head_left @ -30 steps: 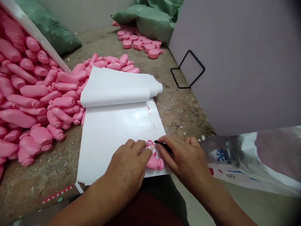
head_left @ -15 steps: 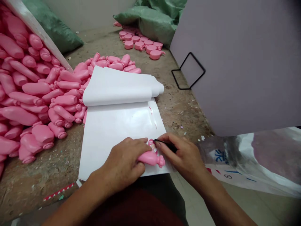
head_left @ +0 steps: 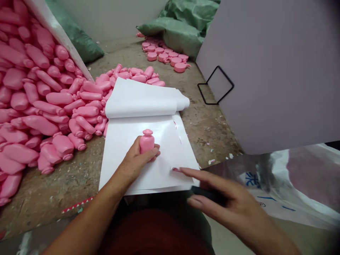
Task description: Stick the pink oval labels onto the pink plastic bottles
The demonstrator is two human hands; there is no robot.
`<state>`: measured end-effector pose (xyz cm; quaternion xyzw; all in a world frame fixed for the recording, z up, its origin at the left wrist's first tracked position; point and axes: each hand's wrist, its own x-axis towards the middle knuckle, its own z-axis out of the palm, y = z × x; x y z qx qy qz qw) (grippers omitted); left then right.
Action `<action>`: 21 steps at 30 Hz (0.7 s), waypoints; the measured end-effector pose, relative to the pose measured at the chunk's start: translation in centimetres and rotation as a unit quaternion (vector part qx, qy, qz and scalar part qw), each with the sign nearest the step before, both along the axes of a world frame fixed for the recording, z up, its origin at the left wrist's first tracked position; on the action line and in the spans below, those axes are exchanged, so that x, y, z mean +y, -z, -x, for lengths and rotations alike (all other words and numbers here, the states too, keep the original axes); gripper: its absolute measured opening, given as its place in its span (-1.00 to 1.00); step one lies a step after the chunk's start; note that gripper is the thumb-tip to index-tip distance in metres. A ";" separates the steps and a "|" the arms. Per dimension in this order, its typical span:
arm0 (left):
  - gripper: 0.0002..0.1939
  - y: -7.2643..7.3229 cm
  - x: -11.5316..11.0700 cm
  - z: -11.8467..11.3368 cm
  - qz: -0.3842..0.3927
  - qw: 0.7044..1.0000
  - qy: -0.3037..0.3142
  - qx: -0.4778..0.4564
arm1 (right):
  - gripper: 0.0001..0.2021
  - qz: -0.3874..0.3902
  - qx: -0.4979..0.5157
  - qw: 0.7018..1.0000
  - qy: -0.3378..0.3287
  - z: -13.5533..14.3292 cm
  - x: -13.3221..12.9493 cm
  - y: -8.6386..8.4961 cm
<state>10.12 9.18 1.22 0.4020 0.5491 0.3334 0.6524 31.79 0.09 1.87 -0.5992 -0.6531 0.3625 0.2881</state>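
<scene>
My left hand is closed around a small pink plastic bottle, held neck up over a stack of white sheets. The fingers wrap its lower part. My right hand, blurred, is at the near right corner of the sheets. A black tool lies between its thumb and curled fingers; its tip is hidden. The index finger stretches out, and a small pink-and-white piece, perhaps a label, shows at its fingertip. Upper sheets are folded back into a roll.
Many pink bottles are heaped at left, spilling from a tilted white-edged container. Flat pink pieces lie by a green sack. A grey panel with a black wire stand and clear plastic bag are at right.
The bottle has moved up and left and turned from lying sideways to neck up. My right hand has moved down and right, its index finger now extended. The label under the tool is gone from there.
</scene>
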 end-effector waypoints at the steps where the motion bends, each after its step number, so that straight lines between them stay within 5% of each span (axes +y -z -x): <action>1: -0.58 0.1 0.0 0.0 -0.004 1.000 0.001 -0.006 | -0.66 0.004 0.043 0.999 0.030 -0.3 -0.1 -0.4; 7: -0.59 -0.4 -0.9 0.6 -0.022 0.998 0.000 -0.061 | -0.78 -0.048 0.169 0.971 0.165 0.9 1.9 -2.0; 15: -0.65 -2.1 -5.3 1.4 0.123 0.923 -0.046 -0.361 | -0.68 0.015 0.311 0.944 0.114 7.9 2.7 -2.0; 21: -0.57 -2.2 -6.0 2.1 0.127 0.914 -0.070 -0.379 | -0.69 0.024 0.302 0.947 0.108 9.7 2.4 -1.8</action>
